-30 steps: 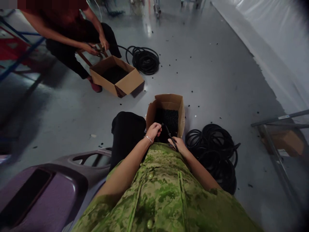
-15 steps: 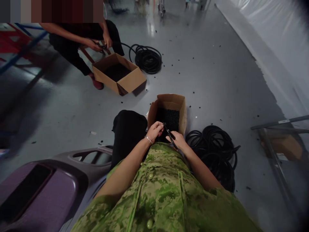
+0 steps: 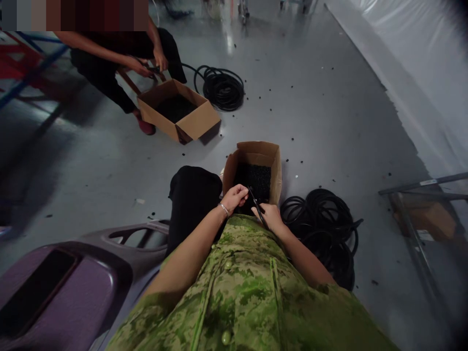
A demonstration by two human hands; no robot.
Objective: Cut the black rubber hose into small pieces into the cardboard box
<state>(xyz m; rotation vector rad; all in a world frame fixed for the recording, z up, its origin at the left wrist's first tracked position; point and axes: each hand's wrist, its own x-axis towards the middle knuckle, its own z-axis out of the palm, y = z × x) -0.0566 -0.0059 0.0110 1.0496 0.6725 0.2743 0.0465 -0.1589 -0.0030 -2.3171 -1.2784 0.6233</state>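
Note:
My left hand, with a bracelet at the wrist, is closed in a pinch over the near left of an open cardboard box. What its fingertips hold is too small to make out. Opposite it, my right hand grips a slim black pair of scissors. The blades point up and left, close by the left fingertips. Inside the box lies a heap of small black pieces.
Black hose coils lie right of the box. Ahead left, a seated co-worker's hands work over another cardboard box, beside a coiled black hose. A purple stool bearing a phone is at my left. Black bits dot the floor.
My hands keep almost the same place and grip. The scissors look slightly more open at the blades. The whole view has shifted a little.

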